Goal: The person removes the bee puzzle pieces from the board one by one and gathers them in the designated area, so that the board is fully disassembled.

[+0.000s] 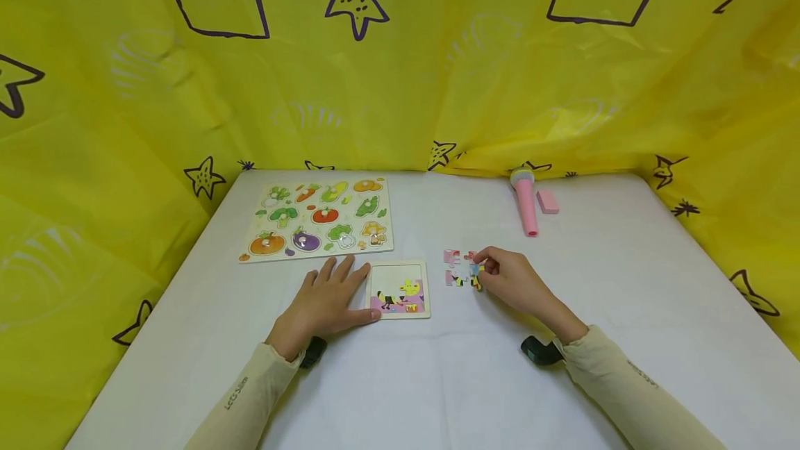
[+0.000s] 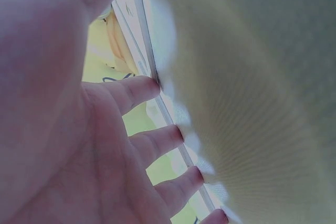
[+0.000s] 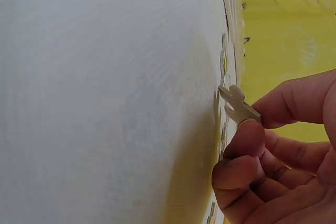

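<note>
My left hand lies spread on the table, its thumb and index fingertip touching the left side of a small wooden puzzle tray. Joined pieces with a yellow and pink picture fill the tray's lower part. To the right of the tray, my right hand pinches a jigsaw piece between thumb and index finger, lifted and tilted in the right wrist view. Several loose jigsaw pieces lie under and beside those fingertips. The held piece's printed face cannot be made out.
A vegetable peg puzzle board lies behind the left hand. At the back right are a pink toy microphone and a pink block. Yellow patterned cloth surrounds the white table at the back and sides.
</note>
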Available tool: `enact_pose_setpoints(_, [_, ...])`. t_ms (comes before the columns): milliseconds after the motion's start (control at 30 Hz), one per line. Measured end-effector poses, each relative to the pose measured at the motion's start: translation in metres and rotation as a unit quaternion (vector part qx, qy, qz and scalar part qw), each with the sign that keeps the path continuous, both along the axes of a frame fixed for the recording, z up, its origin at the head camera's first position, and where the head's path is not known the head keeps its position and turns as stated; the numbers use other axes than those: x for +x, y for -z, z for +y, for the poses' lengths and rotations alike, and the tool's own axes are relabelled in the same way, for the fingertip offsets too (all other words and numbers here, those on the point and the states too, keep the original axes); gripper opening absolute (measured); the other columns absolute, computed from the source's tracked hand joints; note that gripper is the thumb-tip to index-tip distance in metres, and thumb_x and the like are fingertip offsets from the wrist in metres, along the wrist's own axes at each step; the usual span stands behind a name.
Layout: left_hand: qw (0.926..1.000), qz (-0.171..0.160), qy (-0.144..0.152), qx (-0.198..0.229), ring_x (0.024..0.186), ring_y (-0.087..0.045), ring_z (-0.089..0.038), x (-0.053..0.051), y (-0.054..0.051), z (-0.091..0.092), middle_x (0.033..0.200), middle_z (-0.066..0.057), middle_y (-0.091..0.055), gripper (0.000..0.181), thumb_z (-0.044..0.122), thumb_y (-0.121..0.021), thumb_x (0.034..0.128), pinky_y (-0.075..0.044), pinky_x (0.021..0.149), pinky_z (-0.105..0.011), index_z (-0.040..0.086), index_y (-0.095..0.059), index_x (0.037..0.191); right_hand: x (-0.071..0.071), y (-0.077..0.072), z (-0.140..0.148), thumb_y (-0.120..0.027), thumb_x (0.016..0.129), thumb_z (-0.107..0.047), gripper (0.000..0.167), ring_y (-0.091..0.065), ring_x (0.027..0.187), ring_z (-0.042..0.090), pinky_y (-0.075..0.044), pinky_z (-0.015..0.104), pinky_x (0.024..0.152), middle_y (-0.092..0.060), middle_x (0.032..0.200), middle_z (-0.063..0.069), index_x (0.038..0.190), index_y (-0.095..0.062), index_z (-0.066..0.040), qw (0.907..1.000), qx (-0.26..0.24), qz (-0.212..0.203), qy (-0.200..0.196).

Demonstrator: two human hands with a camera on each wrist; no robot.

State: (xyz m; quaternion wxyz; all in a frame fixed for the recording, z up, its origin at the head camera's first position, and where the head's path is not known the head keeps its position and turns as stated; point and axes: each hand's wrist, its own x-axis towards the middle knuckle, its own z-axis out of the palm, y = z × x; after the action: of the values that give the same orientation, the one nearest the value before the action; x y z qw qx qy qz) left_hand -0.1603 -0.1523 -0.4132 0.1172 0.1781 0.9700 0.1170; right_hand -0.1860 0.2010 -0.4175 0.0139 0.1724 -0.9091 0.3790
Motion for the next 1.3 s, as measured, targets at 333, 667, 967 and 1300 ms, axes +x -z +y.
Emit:
enact_pose_setpoints(333, [1.0, -0.002, -0.003, -0.001, 0.158, -0.019, -0.05, 0.0002, -0.0006, 0.0009, 0.174, -0.02, -0.025, 0.093, 0.064, -0.07, 0.0962, -0.021, 0.121, -0.071, 0.013, -0.038, 0.168, -0.0022, -0.0003, -0.0007, -0.064, 0.09, 0.001, 0.021, -0.049, 0.067, 0.017, -0.037, 0.027, 0.06, -0.056, 0.077, 0.003, 0.108, -0.073, 0.007, 0.9993, 0.015, -0.024, 0.025])
enact_pose_setpoints(667, [1.0, -0.006, 0.0, -0.002, 0.159, -0.018, -0.05, 0.0001, -0.001, 0.0008, 0.175, -0.02, -0.024, 0.093, 0.064, -0.069, 0.0973, -0.02, 0.121, -0.072, 0.013, -0.037, 0.168, -0.0029, -0.0015, 0.0005, -0.067, 0.092, -0.001, 0.022, -0.05, 0.067, 0.018, -0.038, 0.028, 0.06, -0.058, 0.079, 0.004, 0.111, -0.071, 0.008, 0.9978, 0.035, -0.041, 0.038])
enact_pose_setpoints(967, [1.0, -0.009, -0.002, -0.002, 0.159, -0.017, -0.05, -0.0003, -0.0003, 0.0007, 0.175, -0.02, -0.023, 0.092, 0.063, -0.069, 0.0975, -0.02, 0.121, -0.072, 0.014, -0.037, 0.168, -0.0008, -0.0029, -0.0005, -0.071, 0.093, -0.003, 0.009, -0.054, 0.074, 0.021, -0.045, 0.035, 0.068, -0.061, 0.08, 0.005, 0.097, -0.069, 0.005, 0.9967, 0.064, -0.037, 0.035])
enact_pose_setpoints(1300, [0.9999, -0.011, -0.004, -0.003, 0.159, -0.016, -0.05, 0.0, -0.0019, 0.0012, 0.175, -0.02, -0.022, 0.092, 0.063, -0.07, 0.0976, -0.019, 0.121, -0.071, 0.014, -0.036, 0.169, 0.0, -0.0009, 0.0003, -0.072, 0.096, -0.003, 0.008, -0.054, 0.074, 0.02, -0.046, 0.035, 0.069, -0.061, 0.079, 0.004, 0.095, -0.068, 0.004, 0.9968, 0.068, -0.032, 0.027])
